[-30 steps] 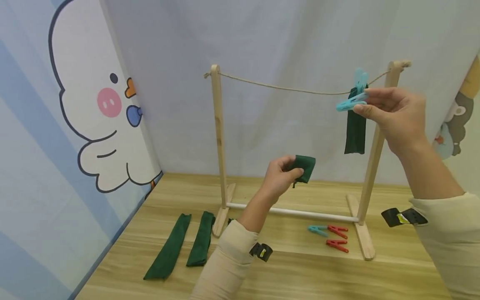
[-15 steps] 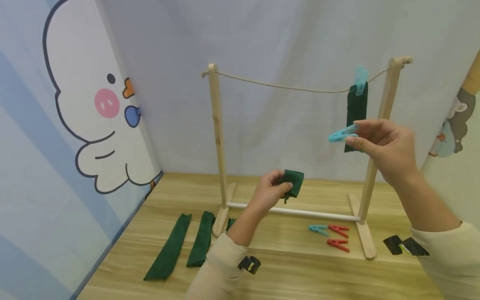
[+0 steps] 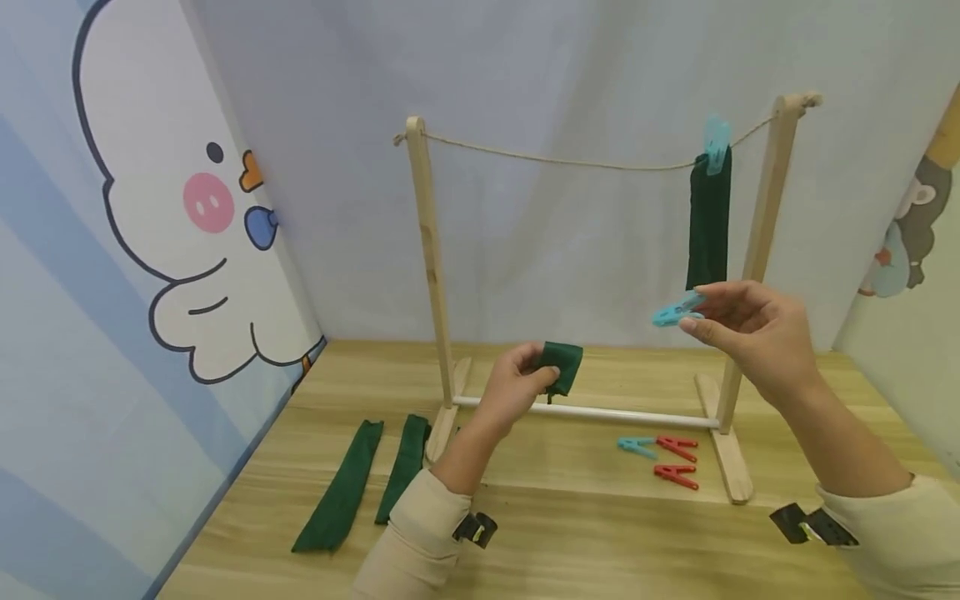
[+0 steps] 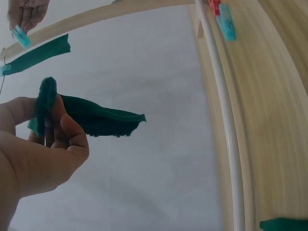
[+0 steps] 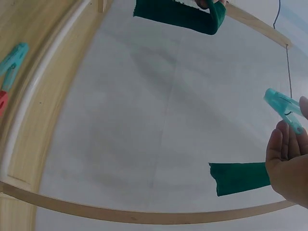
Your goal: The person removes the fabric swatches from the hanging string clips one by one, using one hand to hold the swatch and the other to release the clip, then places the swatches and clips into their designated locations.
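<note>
My left hand [image 3: 513,385] pinches a dark green strip of cloth [image 3: 564,367] between thumb and fingers; in the left wrist view the cloth [image 4: 103,115] is folded over at the grip, its frayed end hanging away. My right hand [image 3: 765,333] pinches a light blue clothespin [image 3: 677,310] by its handle ends, nose pointing left. Behind and above that hand, another green cloth strip [image 3: 708,221] hangs from the rope [image 3: 562,160], held there by a second light blue clothespin [image 3: 717,146]. Both hands are in the air in front of the wooden rack.
The wooden rack has a left post [image 3: 429,250], a right post [image 3: 768,200] and a white bottom bar [image 3: 600,414]. One blue clothespin [image 3: 637,446] and two red clothespins [image 3: 677,476] lie near its right foot [image 3: 731,471]. Green strips [image 3: 341,492] lie on the table at left.
My right hand has come down from the rope with the clothespin, away from the hanging strip. My left hand has shifted left and lower, its cloth still pinched. The camera view has tilted slightly.
</note>
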`<state>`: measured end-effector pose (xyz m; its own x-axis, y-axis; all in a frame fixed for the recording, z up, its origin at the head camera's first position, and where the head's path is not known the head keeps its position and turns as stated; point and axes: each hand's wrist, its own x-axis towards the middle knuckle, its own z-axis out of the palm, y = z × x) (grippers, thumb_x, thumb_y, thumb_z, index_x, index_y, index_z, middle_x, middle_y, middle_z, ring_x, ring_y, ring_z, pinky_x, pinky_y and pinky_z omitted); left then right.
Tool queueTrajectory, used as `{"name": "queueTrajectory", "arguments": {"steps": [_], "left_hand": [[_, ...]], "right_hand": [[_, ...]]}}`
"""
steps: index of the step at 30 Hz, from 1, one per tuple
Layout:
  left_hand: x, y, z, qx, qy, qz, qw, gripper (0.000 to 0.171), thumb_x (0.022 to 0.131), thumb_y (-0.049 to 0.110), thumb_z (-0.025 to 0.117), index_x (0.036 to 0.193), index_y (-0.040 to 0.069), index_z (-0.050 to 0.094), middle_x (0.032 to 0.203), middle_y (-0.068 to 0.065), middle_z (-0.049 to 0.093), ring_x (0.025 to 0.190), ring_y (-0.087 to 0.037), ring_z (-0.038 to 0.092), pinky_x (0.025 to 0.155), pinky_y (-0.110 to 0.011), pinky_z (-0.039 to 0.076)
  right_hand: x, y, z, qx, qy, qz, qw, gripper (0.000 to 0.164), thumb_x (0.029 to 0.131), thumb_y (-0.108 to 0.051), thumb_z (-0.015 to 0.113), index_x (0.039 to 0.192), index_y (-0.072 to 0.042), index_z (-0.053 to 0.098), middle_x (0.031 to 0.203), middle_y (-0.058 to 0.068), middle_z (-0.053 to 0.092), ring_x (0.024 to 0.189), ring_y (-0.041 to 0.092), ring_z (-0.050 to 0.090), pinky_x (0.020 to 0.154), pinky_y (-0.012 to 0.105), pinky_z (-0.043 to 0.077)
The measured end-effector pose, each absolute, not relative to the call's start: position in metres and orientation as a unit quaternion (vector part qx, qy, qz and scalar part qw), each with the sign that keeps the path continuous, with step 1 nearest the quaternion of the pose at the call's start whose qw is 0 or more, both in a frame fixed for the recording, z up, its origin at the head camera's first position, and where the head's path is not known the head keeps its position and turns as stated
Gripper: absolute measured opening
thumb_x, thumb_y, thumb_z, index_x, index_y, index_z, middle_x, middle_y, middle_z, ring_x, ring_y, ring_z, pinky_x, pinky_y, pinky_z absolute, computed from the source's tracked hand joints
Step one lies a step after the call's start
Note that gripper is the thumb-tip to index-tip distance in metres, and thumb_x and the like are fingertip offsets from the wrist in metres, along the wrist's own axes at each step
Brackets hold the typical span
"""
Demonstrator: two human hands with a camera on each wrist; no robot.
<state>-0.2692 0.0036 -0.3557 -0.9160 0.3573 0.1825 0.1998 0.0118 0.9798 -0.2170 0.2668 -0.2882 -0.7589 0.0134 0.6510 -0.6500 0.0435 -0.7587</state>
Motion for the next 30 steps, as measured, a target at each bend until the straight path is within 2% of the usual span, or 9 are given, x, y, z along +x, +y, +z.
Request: {"name": "queueTrajectory", "arguments": {"steps": [6, 12, 19, 23, 27, 30], "left_hand": [[-0.279, -0.003, -0.373, 0.199, 0.701, 0.683, 0.046, 0.022, 0.087, -0.001, 0.057, 0.108, -0.008, 0.060, 0.091, -0.009, 0.059, 0.077, -0.015, 0.057, 0.070, -0.031, 0.048], [-0.278, -0.010, -0.389, 0.187, 0.703, 0.684, 0.046, 0.023, 0.087, -0.002, 0.056, 0.108, -0.010, 0.058, 0.093, -0.012, 0.060, 0.080, -0.016, 0.059, 0.071, -0.030, 0.050], [-0.277, -0.016, -0.398, 0.186, 0.715, 0.672, 0.050, 0.020, 0.088, 0.000, 0.057, 0.107, -0.007, 0.060, 0.090, -0.007, 0.059, 0.076, -0.014, 0.056, 0.071, -0.032, 0.048], [-0.269, -0.020, -0.392, 0.181, 0.719, 0.668, 0.058, 0.021, 0.088, -0.003, 0.056, 0.107, -0.010, 0.059, 0.090, -0.009, 0.059, 0.076, -0.012, 0.055, 0.075, -0.039, 0.048], [-0.261, -0.024, -0.380, 0.191, 0.722, 0.663, 0.050, 0.020, 0.087, -0.006, 0.054, 0.105, -0.014, 0.057, 0.086, -0.008, 0.057, 0.072, -0.012, 0.051, 0.069, -0.031, 0.045], [-0.262, -0.027, -0.383, 0.196, 0.716, 0.668, 0.046, 0.019, 0.087, -0.006, 0.054, 0.104, -0.014, 0.057, 0.085, -0.006, 0.057, 0.073, -0.011, 0.051, 0.070, -0.033, 0.046]], "right_hand": [[-0.214, 0.266, -0.307, 0.224, -0.699, 0.633, 0.245, 0.027, 0.074, 0.023, 0.062, 0.099, 0.014, 0.058, 0.086, 0.009, 0.065, 0.073, 0.012, 0.062, 0.065, 0.017, 0.050], [-0.210, 0.269, -0.330, 0.201, -0.732, 0.621, 0.196, 0.026, 0.078, 0.017, 0.064, 0.101, 0.007, 0.055, 0.091, 0.007, 0.063, 0.080, 0.012, 0.061, 0.069, 0.018, 0.050], [-0.201, 0.277, -0.351, 0.183, -0.748, 0.615, 0.171, 0.025, 0.079, 0.017, 0.062, 0.100, 0.007, 0.051, 0.092, 0.005, 0.063, 0.080, 0.011, 0.061, 0.070, 0.018, 0.050], [-0.198, 0.280, -0.361, 0.169, -0.765, 0.601, 0.158, 0.025, 0.080, 0.015, 0.061, 0.100, 0.006, 0.049, 0.092, 0.006, 0.062, 0.080, 0.011, 0.060, 0.070, 0.018, 0.050], [-0.195, 0.281, -0.370, 0.158, -0.776, 0.591, 0.153, 0.026, 0.081, 0.016, 0.060, 0.102, 0.006, 0.049, 0.092, 0.007, 0.062, 0.080, 0.011, 0.060, 0.069, 0.018, 0.050], [-0.193, 0.280, -0.377, 0.149, -0.791, 0.575, 0.148, 0.026, 0.082, 0.015, 0.060, 0.103, 0.008, 0.048, 0.093, 0.006, 0.062, 0.081, 0.009, 0.060, 0.070, 0.018, 0.050]]}}
